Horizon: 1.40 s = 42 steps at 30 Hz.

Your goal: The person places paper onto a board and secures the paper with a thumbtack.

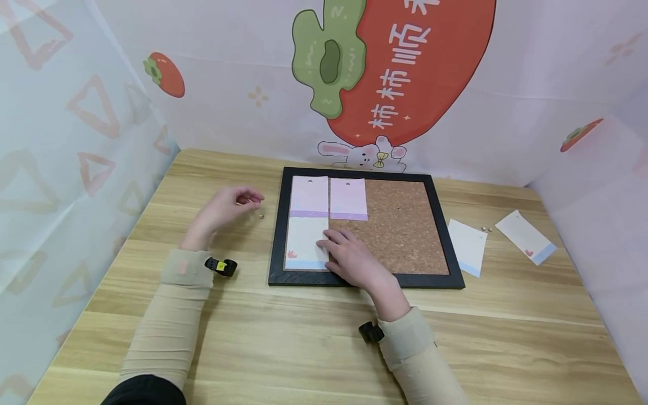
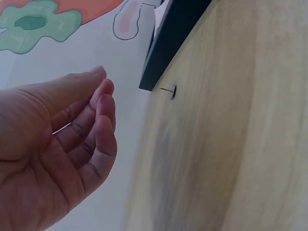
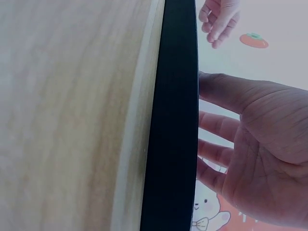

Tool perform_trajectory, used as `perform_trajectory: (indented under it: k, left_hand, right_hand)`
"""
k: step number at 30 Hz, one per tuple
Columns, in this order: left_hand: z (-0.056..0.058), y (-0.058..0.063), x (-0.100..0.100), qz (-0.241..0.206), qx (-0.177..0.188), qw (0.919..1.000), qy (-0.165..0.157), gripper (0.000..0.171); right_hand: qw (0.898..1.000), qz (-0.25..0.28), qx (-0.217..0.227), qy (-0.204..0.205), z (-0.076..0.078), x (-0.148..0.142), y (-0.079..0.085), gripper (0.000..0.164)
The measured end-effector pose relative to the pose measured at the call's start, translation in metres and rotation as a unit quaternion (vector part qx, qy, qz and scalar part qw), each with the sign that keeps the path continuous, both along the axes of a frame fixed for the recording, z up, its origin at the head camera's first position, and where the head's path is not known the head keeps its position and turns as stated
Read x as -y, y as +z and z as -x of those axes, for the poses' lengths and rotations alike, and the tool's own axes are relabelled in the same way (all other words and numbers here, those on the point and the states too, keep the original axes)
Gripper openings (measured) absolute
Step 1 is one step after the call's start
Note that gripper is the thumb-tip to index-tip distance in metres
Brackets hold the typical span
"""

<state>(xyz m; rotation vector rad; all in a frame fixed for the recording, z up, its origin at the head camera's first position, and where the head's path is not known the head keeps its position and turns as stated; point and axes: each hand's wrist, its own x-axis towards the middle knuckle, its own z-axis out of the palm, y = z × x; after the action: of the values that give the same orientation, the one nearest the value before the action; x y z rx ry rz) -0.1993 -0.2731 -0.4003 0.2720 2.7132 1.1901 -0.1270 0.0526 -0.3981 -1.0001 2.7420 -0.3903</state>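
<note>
A black-framed cork board (image 1: 405, 225) lies on the table. Two pink cards with purple lower edges, one at the left (image 1: 309, 197) and one beside it (image 1: 347, 199), each have a small tack near the top. Below the left one is a white card (image 1: 306, 242) with a blue lower edge. My right hand (image 1: 354, 261) rests its fingertips on this card's right side. Left of the board, my left hand (image 1: 230, 205) hovers with fingers loosely bent and nothing visible between them. Close to it, a thumbtack (image 2: 169, 90) lies on the wood, point sticking out sideways.
On the table right of the board lie a white-and-blue card (image 1: 468, 247) and a second, tilted one (image 1: 525, 236). Two small tacks (image 1: 486, 229) sit between them. A printed cloth backdrop (image 1: 228, 112) rises behind the table.
</note>
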Motion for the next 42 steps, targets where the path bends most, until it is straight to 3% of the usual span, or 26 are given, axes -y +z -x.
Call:
perform_trajectory:
  k: [9,16,42]
  left_hand:
    - [-0.001,-0.004,-0.009,0.046,0.008,0.9982,-0.038,0.020]
    - [-0.002,-0.006,-0.011,0.058,0.021,0.9975,-0.034,0.017]
    - [-0.002,-0.009,-0.010,0.097,0.011,0.9942,-0.047,0.011]
  right_hand:
    - [1.000,0.002,0.000,-0.001,0.000,0.000,0.000,0.046]
    - [1.000,-0.004,0.001,-0.001,0.000,-0.001,-0.001,0.046]
    - [1.000,-0.001,0.008,-0.001,0.001,-0.002,-0.002,0.046]
